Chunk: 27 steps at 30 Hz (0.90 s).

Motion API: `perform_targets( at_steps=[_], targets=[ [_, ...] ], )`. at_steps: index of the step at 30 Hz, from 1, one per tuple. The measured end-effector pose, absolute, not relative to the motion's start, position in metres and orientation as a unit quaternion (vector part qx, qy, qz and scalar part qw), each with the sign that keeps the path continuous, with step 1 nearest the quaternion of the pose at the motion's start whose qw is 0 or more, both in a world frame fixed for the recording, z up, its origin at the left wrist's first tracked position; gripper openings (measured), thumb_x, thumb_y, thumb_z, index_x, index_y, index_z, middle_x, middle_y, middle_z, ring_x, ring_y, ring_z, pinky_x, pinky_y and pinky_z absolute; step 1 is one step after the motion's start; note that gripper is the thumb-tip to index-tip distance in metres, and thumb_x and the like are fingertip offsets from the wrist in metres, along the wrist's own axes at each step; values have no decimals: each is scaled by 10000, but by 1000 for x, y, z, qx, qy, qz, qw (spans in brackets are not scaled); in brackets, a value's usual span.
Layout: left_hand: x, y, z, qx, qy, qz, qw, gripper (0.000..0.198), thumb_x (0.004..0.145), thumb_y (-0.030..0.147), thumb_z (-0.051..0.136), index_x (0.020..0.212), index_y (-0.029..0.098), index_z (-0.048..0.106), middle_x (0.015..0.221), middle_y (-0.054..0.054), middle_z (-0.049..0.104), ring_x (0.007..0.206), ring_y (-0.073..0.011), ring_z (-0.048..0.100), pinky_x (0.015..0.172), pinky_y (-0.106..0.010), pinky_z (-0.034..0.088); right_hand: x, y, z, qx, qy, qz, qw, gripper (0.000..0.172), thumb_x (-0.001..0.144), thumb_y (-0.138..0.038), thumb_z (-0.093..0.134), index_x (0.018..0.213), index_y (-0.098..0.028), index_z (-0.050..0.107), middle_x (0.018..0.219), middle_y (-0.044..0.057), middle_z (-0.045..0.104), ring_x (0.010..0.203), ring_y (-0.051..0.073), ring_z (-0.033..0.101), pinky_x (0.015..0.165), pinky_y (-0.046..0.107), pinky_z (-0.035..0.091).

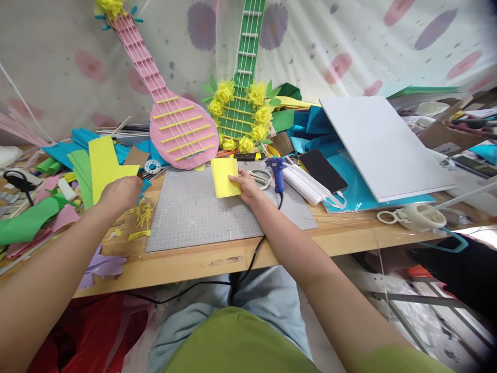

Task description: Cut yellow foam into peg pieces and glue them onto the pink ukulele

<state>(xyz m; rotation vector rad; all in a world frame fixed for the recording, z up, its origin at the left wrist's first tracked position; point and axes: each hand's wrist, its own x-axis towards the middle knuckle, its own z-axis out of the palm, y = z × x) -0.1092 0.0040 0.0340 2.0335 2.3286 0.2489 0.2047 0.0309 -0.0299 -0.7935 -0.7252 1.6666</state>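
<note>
Yellow paper [225, 177], right hand [248, 189] pressing it, left hand [120, 194] perhaps curled

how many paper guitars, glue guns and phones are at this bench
pink cardboard guitar: 1
green cardboard guitar with yellow paper flowers: 1
blue hot glue gun: 1
black flat phone: 1
total: 4

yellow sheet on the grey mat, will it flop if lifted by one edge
Probably light: the yellow sheet looks thin and lies flat on the cutting mat. Likely bends when lifted. It may slide if pushed; only the right hand rests on its edge.
</note>
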Motion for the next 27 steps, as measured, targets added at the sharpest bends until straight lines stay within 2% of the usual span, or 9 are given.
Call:
perform_targets(
  at_steps=[4, 9, 11, 14, 16, 19, 22, 25, 27],
  targets=[
    [-95, 3, 34, 654, 756, -11, -15, 283, 843, 326, 289, 800, 148, 506, 804, -116, 583, 738, -234, 525, 652, -317, 366, 202, 30, -34, -351, -361, 672, 542, 473, 516, -211, 725, 882, -223, 425, 744, -34, 626, 648, 153, 619, 604, 309, 514],
    [-53, 4, 27, 665, 734, 128, 45, 279, 816, 368, 361, 651, 176, 478, 706, -91, 576, 768, -246, 559, 704, -350, 392, 197, 28, -36, -357, -435, 632, 534, 504, 498, -257, 738, 881, -232, 411, 668, -67, 590, 547, 119, 576, 532, 254, 473],
    [-26, 6, 19, 664, 700, 230, 130, 256, 775, 381, 450, 633, 172, 490, 673, -73, 575, 763, -223, 564, 718, -343, 407, 195, 26, -35, -356, -446, 629, 528, 505, 496, -269, 738, 878, -233, 409, 653, -71, 584, 543, 119, 571, 522, 245, 464],
    [16, 10, 5, 581, 577, 446, 362, 302, 669, 385, 615, 853, 162, 526, 820, -68, 618, 803, -167, 577, 733, -301, 437, 195, 25, -34, -359, -446, 624, 531, 495, 506, -280, 729, 877, -233, 405, 651, -68, 582, 560, 123, 573, 529, 244, 459],
    [40, 11, -2, 493, 486, 497, 524, 392, 664, 437, 619, 930, 162, 532, 892, -84, 630, 820, -165, 593, 747, -304, 455, 195, 25, -34, -361, -444, 619, 538, 501, 503, -278, 728, 880, -234, 402, 649, -70, 574, 562, 120, 568, 540, 246, 460],
    [62, 10, -8, 397, 420, 500, 646, 490, 697, 579, 519, 957, 167, 568, 940, -112, 639, 861, -194, 611, 763, -315, 479, 197, 27, -35, -370, -446, 609, 542, 490, 509, -276, 715, 877, -236, 394, 646, -72, 563, 561, 121, 559, 537, 248, 456],
    [68, 9, -13, 371, 403, 488, 679, 484, 690, 564, 545, 958, 164, 597, 945, -119, 651, 877, -213, 619, 758, -327, 493, 197, 28, -36, -393, -466, 580, 540, 439, 542, -275, 681, 871, -238, 394, 645, -69, 557, 563, 121, 549, 526, 243, 446],
    [67, 9, -19, 364, 453, 497, 644, 363, 589, 334, 716, 875, 131, 621, 846, -109, 670, 805, -219, 636, 710, -333, 504, 195, 28, -37, -417, -498, 543, 532, 399, 569, -275, 658, 876, -238, 406, 642, -67, 548, 557, 115, 530, 518, 234, 429],
    [66, 10, -23, 349, 496, 521, 601, 316, 542, 259, 742, 798, 114, 628, 760, -97, 671, 751, -217, 641, 673, -331, 508, 194, 28, -39, -434, -515, 516, 529, 381, 578, -268, 648, 880, -236, 418, 643, -64, 543, 564, 113, 521, 521, 230, 418]
  ],
)
